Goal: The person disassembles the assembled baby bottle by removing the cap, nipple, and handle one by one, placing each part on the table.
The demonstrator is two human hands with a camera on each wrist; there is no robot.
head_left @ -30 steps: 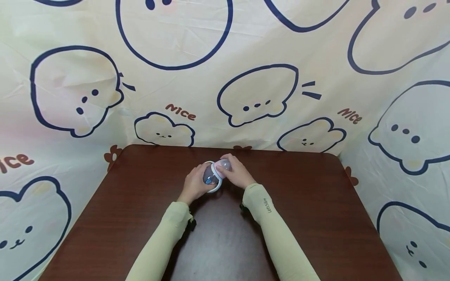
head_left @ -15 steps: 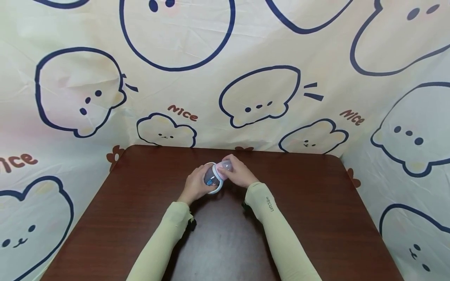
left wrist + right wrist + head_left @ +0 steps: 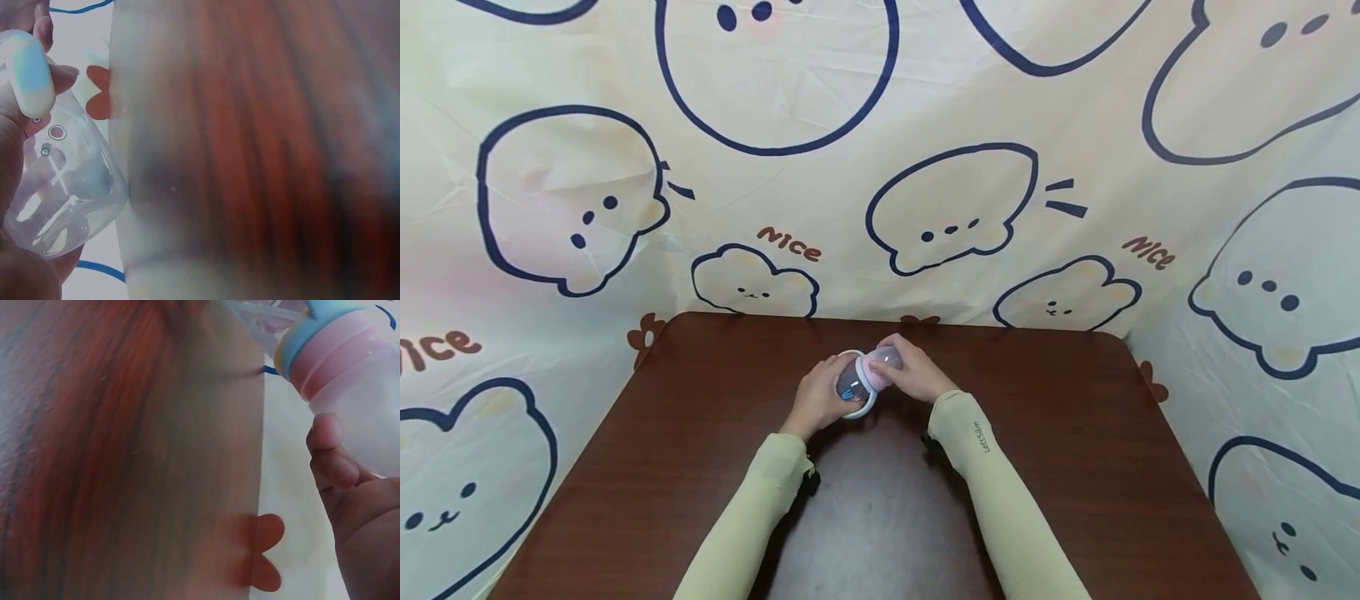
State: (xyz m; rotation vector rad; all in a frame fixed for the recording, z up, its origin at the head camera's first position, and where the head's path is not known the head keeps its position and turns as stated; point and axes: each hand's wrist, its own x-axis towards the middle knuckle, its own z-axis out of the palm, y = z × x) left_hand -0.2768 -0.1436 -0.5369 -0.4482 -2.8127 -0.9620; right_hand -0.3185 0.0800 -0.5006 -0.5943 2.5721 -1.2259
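A clear baby bottle [image 3: 851, 385] is held at a tilt over the far middle of the table, its capped end toward the upper right. My left hand [image 3: 816, 398] grips the bottle's body; in the left wrist view its fingers wrap the clear wall [image 3: 94, 181] beside a pale handle [image 3: 31, 75]. From the other side my right hand [image 3: 919, 373] grasps the domed see-through cap [image 3: 362, 412]. Between the hands are a pink collar [image 3: 331, 353] and a light blue handle ring [image 3: 309, 337]. Part of the bottle's body is hidden behind my left fingers.
The dark brown wooden table [image 3: 865, 533] reaches back to a cream cloth [image 3: 842, 200] printed with cartoon outlines, which also hangs at both sides. A dark wrist strap [image 3: 810, 482] shows below the left sleeve.
My right hand and forearm have shifted slightly to the right, still on the cap. The left hand keeps its grip on the bottle, and the view has drifted a little.
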